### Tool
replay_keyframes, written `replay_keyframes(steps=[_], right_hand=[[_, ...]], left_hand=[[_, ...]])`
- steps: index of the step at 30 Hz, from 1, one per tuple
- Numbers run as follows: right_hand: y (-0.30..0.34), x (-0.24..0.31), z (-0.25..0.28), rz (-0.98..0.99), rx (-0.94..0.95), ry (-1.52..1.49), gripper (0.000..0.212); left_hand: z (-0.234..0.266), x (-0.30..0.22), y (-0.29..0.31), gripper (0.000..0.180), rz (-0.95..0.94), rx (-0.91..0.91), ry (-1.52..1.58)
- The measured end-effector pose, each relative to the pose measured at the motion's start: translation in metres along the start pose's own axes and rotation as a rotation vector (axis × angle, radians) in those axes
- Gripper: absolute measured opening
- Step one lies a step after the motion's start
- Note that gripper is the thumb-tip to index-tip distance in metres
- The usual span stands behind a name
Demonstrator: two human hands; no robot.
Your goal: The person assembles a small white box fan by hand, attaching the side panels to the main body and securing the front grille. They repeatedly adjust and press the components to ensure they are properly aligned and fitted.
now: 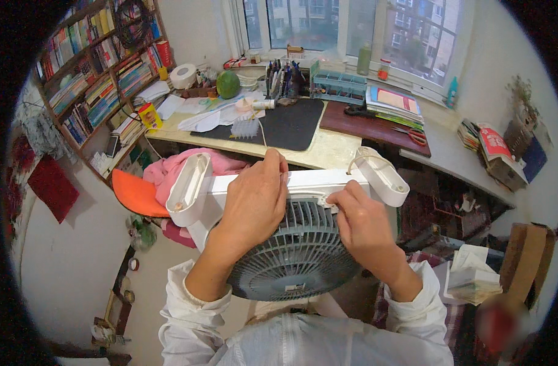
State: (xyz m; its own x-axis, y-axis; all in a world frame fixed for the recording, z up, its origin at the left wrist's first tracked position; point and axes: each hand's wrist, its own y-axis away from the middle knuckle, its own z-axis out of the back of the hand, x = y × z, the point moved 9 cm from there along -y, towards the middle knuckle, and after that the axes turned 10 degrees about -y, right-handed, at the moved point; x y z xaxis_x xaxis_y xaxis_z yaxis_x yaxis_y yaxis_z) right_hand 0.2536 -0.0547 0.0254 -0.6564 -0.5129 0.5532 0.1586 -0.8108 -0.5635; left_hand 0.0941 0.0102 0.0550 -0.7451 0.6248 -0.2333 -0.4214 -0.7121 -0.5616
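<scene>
Left hand (253, 204) over fan (312, 178), right hand (363, 222) at grey grille (285, 259)

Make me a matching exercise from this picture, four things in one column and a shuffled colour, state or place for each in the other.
1. Right hand
2. Fan grille
3. Scissors
4. Desk mat

A. Flat and black
B. Red-handled
C. At the white frame
D. Dark grey, ribbed

Pairs: 1-C, 2-D, 3-B, 4-A

Fan grille (300, 250): ribbed plastic, matt. White frame (315, 178): smooth plastic. Desk mat (294, 122): matt. Pink bundle (224, 161): cloth.
</scene>
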Motion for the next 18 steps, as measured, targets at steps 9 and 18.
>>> replay_keyframes(steps=[9,18], right_hand=[[0.035,-0.033,0.011,-0.006,-0.134,0.051,0.024],[0.036,-0.036,0.016,-0.044,-0.065,-0.072,0.021]], left_hand=[[0.0,0.015,0.0,0.013,0.036,0.002,0.026],[0.028,0.036,0.026,0.029,0.052,-0.007,-0.123]])
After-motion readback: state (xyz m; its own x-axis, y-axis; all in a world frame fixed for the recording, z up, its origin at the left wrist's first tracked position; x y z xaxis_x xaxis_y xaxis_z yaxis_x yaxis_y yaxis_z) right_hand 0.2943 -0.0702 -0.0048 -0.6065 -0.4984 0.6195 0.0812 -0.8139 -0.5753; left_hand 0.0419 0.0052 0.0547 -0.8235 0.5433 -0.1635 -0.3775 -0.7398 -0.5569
